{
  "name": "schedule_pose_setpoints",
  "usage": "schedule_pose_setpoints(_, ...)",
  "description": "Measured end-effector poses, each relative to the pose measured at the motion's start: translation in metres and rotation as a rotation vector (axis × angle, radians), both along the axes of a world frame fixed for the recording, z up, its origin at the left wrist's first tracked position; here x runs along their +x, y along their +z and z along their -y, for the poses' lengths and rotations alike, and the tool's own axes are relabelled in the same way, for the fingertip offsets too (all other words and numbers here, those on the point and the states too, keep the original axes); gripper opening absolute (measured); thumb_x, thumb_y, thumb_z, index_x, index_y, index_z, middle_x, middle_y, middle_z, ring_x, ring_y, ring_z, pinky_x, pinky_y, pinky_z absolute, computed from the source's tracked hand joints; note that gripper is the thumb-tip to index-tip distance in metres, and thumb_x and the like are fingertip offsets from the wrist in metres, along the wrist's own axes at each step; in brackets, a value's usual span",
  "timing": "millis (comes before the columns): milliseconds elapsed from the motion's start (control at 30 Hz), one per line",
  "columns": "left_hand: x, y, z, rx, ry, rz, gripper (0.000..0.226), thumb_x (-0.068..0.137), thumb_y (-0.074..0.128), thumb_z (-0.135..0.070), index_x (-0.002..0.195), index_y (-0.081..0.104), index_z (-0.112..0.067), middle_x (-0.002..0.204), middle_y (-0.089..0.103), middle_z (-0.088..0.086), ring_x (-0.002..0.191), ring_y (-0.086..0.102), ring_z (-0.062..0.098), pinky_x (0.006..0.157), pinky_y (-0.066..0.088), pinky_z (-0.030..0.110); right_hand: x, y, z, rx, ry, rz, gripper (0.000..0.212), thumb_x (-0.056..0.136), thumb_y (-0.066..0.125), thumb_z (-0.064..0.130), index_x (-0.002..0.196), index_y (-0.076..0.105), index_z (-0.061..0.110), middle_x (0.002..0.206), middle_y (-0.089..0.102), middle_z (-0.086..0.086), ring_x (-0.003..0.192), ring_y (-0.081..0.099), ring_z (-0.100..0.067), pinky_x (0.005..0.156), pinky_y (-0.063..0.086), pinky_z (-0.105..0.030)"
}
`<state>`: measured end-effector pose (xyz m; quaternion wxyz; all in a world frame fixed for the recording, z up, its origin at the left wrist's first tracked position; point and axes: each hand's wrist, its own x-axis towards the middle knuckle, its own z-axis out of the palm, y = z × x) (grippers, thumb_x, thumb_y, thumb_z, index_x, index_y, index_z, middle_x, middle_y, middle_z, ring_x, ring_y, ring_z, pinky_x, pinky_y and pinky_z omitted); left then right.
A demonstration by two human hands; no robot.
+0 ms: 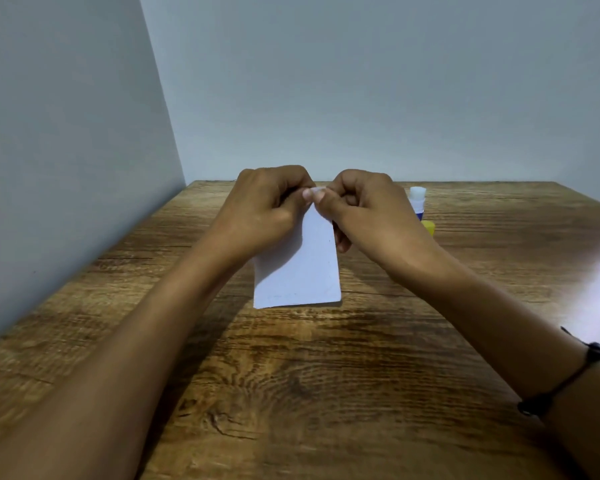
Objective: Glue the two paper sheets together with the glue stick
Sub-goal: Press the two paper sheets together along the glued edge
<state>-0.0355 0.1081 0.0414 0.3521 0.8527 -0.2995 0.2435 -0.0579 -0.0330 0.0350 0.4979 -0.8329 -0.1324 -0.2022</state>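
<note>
White paper sheets (302, 265) are pinched at the top edge by both hands above a brown wood-grain table (291, 375).

The paper is seen as a smooth, matt white rectangle with slightly rounded lower corners, held nearly upright with its lower edge at or just above the tabletop; whether one sheet or two is present cannot be told. The left hand (267, 206) and the right hand (368, 209) are closed on the upper edge, thumbs meeting at the middle. An uncapped glue stick (417, 199), white at the tip with a blue body, stands near the right hand, partly hidden, beside a small yellow cap (429, 227). A black cord bracelet (568, 379) is worn on the right forearm. The table is set into a corner of plain pale grey walls (361, 81).
</note>
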Motion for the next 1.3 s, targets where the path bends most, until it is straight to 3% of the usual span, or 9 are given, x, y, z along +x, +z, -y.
schedule_pose_setpoints(100, -0.001, -0.001, 0.003, -0.032, -0.008, -0.045, 0.020, 0.089, 0.051, -0.021, 0.078, 0.062, -0.009, 0.066, 0.061, 0.006, 0.062, 0.048, 0.016, 0.056, 0.033, 0.028, 0.000, 0.000, -0.001, -0.008, -0.024, 0.038, 0.027, 0.085, 0.060, 0.032, 0.070, 0.056, 0.009, 0.061, 0.060, -0.010, 0.061, 0.060, -0.027, 0.064, 0.055, -0.044)
schedule_pose_setpoints(233, -0.001, -0.001, 0.002, -0.030, -0.025, -0.097, 0.026, 0.091, 0.047, -0.025, 0.077, 0.061, -0.009, 0.061, 0.054, 0.000, 0.059, 0.043, 0.012, 0.054, 0.031, 0.028, -0.001, 0.000, -0.001, -0.020, -0.017, 0.034, 0.024, 0.087, 0.058, 0.026, 0.067, 0.055, 0.013, 0.065, 0.061, -0.014, 0.063, 0.058, -0.027, 0.069, 0.054, -0.045)
schedule_pose_setpoints(467, 0.002, -0.003, 0.005, -0.116, 0.113, 0.022, 0.021, 0.087, 0.051, -0.019, 0.069, 0.062, -0.015, 0.058, 0.054, -0.008, 0.056, 0.046, 0.005, 0.047, 0.028, 0.013, 0.000, 0.001, -0.003, 0.006, 0.050, 0.003, 0.021, 0.086, 0.060, 0.021, 0.074, 0.059, 0.005, 0.059, 0.064, -0.008, 0.046, 0.059, -0.015, 0.049, 0.052, -0.028)
schedule_pose_setpoints(700, 0.018, 0.001, -0.015, -0.455, 0.344, 0.031, 0.027, 0.084, 0.047, -0.021, 0.067, 0.053, -0.001, 0.053, 0.042, -0.005, 0.055, 0.037, 0.013, 0.055, 0.029, 0.030, 0.001, -0.006, -0.003, 0.029, 0.107, -0.079, 0.019, 0.083, 0.059, 0.009, 0.064, 0.059, 0.010, 0.045, 0.059, 0.003, 0.044, 0.063, -0.014, 0.046, 0.053, -0.025)
schedule_pose_setpoints(967, 0.021, -0.007, -0.007, -0.425, 0.319, -0.025, 0.023, 0.087, 0.042, -0.015, 0.075, 0.057, -0.001, 0.061, 0.049, -0.006, 0.063, 0.043, 0.014, 0.057, 0.032, 0.029, -0.004, -0.004, -0.006, -0.073, 0.053, -0.048, 0.020, 0.085, 0.057, 0.019, 0.068, 0.058, 0.010, 0.062, 0.064, -0.009, 0.045, 0.059, -0.011, 0.043, 0.051, -0.025)
schedule_pose_setpoints(1067, 0.014, -0.007, -0.002, -0.298, 0.292, 0.131, 0.023, 0.085, 0.041, -0.008, 0.093, 0.062, -0.010, 0.086, 0.063, -0.005, 0.081, 0.052, 0.011, 0.066, 0.035, 0.023, -0.002, -0.003, -0.007, -0.174, 0.001, -0.004, 0.020, 0.085, 0.054, 0.015, 0.067, 0.058, 0.007, 0.061, 0.056, -0.004, 0.056, 0.057, -0.017, 0.052, 0.048, -0.030)
schedule_pose_setpoints(1133, 0.010, -0.005, -0.001, -0.065, 0.192, 0.297, 0.024, 0.084, 0.043, -0.009, 0.095, 0.064, -0.008, 0.096, 0.065, 0.005, 0.095, 0.053, 0.021, 0.078, 0.034, 0.024, -0.002, -0.002, -0.006, -0.247, -0.028, 0.028, 0.021, 0.085, 0.053, 0.016, 0.067, 0.057, 0.008, 0.058, 0.051, 0.001, 0.058, 0.052, -0.017, 0.056, 0.041, -0.029)
schedule_pose_setpoints(1233, 0.008, -0.003, -0.001, 0.270, 0.032, 0.409, 0.026, 0.082, 0.044, -0.018, 0.082, 0.065, -0.003, 0.082, 0.067, 0.010, 0.087, 0.055, 0.030, 0.076, 0.039, 0.037, -0.003, -0.002, -0.004, -0.361, -0.064, 0.088, 0.028, 0.087, 0.051, 0.017, 0.059, 0.048, 0.014, 0.053, 0.043, 0.005, 0.053, 0.039, -0.010, 0.049, 0.026, -0.019)
schedule_pose_setpoints(1300, 0.007, -0.002, -0.002, 0.323, 0.004, 0.387, 0.030, 0.080, 0.042, -0.021, 0.073, 0.062, 0.000, 0.065, 0.062, 0.012, 0.071, 0.054, 0.030, 0.067, 0.039, 0.038, -0.003, -0.002, -0.003, -0.394, -0.065, 0.094, 0.029, 0.087, 0.051, 0.018, 0.059, 0.046, 0.014, 0.052, 0.040, 0.005, 0.052, 0.036, -0.010, 0.048, 0.023, -0.019)
